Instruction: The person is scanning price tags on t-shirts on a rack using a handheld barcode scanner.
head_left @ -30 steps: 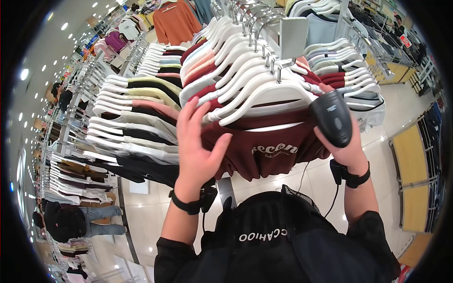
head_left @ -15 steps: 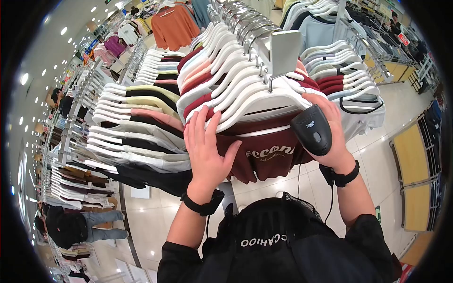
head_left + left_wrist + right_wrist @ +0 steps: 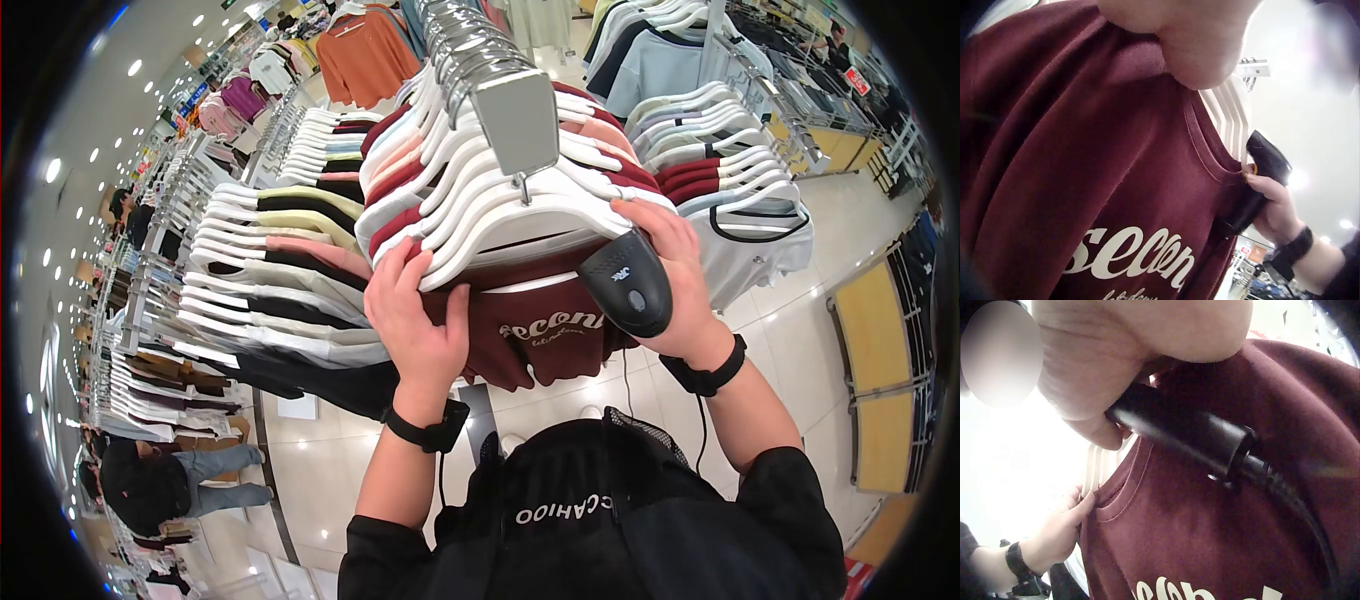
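A maroon shirt with white lettering [image 3: 570, 362] hangs on a white hanger [image 3: 545, 205] at the front of a packed rail. At its left shoulder, my left hand [image 3: 418, 325] grips hanger and cloth, fingers over the top and thumb in front. My right hand [image 3: 690, 300] holds a black scanner [image 3: 628, 285] at the other shoulder, with fingertips on the hanger's end. The right wrist view shows the scanner's handle [image 3: 1179, 428] and cable in front of the shirt [image 3: 1210, 519]. In the left wrist view, the right thumb lies close to the collar [image 3: 1210, 165].
The rail's metal end plate [image 3: 515, 122] stands above the front hanger. Clothes on white hangers [image 3: 290, 255] fill the left side; more hang at the right [image 3: 745, 240]. A person in dark clothes [image 3: 140, 485] stands at the lower left. Wooden panels [image 3: 870, 345] line the right.
In the head view, the end plate, front hangers and both hands have shifted left. My left hand, first spread beside the hangers, has closed at the shirt's shoulder. The right hand keeps the scanner.
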A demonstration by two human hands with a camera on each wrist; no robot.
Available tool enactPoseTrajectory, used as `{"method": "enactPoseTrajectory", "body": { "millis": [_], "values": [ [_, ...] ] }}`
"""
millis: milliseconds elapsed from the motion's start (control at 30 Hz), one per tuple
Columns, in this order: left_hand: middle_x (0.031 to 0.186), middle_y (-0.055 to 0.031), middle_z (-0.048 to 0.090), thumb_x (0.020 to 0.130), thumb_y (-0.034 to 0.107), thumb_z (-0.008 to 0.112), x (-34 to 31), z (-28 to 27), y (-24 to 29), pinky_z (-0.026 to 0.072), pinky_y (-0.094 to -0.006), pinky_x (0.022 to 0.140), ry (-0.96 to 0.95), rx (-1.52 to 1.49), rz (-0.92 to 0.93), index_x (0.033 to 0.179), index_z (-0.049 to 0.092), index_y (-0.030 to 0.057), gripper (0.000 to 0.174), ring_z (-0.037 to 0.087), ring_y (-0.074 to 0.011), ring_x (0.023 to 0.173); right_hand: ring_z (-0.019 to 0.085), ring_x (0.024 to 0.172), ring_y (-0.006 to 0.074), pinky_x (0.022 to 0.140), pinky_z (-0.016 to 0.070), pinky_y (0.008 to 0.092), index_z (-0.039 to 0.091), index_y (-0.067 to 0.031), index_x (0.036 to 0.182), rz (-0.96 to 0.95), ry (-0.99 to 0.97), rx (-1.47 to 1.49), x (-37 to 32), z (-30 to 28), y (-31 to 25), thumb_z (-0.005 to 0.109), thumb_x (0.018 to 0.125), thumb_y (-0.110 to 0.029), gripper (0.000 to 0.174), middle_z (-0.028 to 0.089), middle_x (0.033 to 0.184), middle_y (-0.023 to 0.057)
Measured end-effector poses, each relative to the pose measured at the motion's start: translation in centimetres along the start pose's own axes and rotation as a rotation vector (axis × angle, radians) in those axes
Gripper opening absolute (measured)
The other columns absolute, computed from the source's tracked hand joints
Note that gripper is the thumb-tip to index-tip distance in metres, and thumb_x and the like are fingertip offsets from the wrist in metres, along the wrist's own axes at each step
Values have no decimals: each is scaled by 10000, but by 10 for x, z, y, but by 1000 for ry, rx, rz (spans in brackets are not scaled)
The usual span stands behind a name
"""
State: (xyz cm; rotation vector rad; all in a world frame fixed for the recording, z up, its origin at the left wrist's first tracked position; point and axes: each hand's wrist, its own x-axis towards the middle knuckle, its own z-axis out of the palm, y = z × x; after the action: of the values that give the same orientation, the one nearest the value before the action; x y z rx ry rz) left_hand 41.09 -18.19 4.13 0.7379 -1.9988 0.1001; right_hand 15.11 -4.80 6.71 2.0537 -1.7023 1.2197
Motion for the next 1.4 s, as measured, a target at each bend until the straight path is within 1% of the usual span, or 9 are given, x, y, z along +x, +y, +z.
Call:
{"method": "enactPoseTrajectory", "body": {
  "millis": [133, 233, 300, 433, 1100, 1200, 1300, 1333, 1400],
  "values": [
    [1330, -145, 569, 809, 114, 747, 0, 7, 4, 344, -434, 1006, 80, 40, -8, 1243, 530, 79, 486, 544, -328, 1189, 481, 1272, 351, 1060, 331, 465, 702, -64, 1029, -14, -7, 23, -1, -1, 2, 801, 662, -234, 416, 537, 1386, 122],
    [1306, -152, 586, 827, 103, 740, -3, 11, 4, 355, -426, 997, 127, 47, -8, 1235, 522, 66, 464, 556, -335, 1175, 477, 1279, 354, 1058, 332, 467, 704, -67, 1030, -41, -3, 28, -1, 0, 7, 803, 658, -233, 419, 534, 1389, 125],
    [1307, -154, 585, 833, 97, 734, -7, 14, 6, 362, -427, 997, 159, 23, -55, 1313, 501, 41, 536, 553, -337, 1175, 476, 1282, 354, 1058, 333, 468, 706, -71, 1032, -60, -7, 45, -2, 2, 11, 803, 656, -232, 420, 533, 1389, 126],
    [1320, -152, 568, 855, 119, 708, -7, 9, 12, 359, -442, 1017, 84, 173, -39, 1375, 501, 31, 566, 537, -345, 1192, 470, 1290, 350, 1061, 331, 475, 711, -89, 1030, -95, 12, 41, -1, 5, 17, 802, 655, -230, 411, 525, 1399, 121],
    [1335, -134, 572, 820, 128, 728, -17, 7, 24, 351, -437, 1022, 98, 167, -77, 1358, 527, 49, 579, 529, -332, 1211, 471, 1286, 349, 1065, 328, 467, 709, -75, 1053, -134, 8, 22, -1, 2, 23, 799, 669, -228, 422, 523, 1420, 106],
    [1352, -138, 565, 816, 103, 723, -16, 3, 27, 354, -433, 1037, 103, 150, -83, 1373, 517, 45, 597, 526, -332, 1222, 469, 1285, 356, 1065, 324, 462, 704, -59, 1044, -139, -11, 34, 1, -1, 25, 803, 673, -232, 422, 521, 1418, 121],
    [1372, -146, 555, 812, 64, 710, -17, -10, 30, 368, -431, 1058, 55, -27, -166, 1363, 534, 31, 579, 517, -337, 1248, 476, 1281, 359, 1067, 336, 447, 695, -36, 1034, -73, 9, 205, -1, -8, 23, 795, 692, -193, 390, 524, 1407, 147],
    [1378, -150, 551, 810, 48, 703, -19, -15, 30, 375, -430, 1063, 29, -40, -169, 1349, 548, 23, 561, 513, -342, 1258, 481, 1277, 356, 1068, 346, 436, 688, -27, 1043, -60, 18, 278, -4, -11, 25, 792, 705, -167, 380, 528, 1399, 159],
    [1369, -156, 557, 803, 31, 699, -26, -21, 31, 389, -436, 1069, 6, -35, -168, 1314, 582, 12, 524, 509, -357, 1266, 500, 1255, 331, 1067, 375, 408, 642, 1, 1160, -68, -1, 241, -12, -22, 25, 792, 737, -114, 464, 548, 1368, 168]
  ]
}}
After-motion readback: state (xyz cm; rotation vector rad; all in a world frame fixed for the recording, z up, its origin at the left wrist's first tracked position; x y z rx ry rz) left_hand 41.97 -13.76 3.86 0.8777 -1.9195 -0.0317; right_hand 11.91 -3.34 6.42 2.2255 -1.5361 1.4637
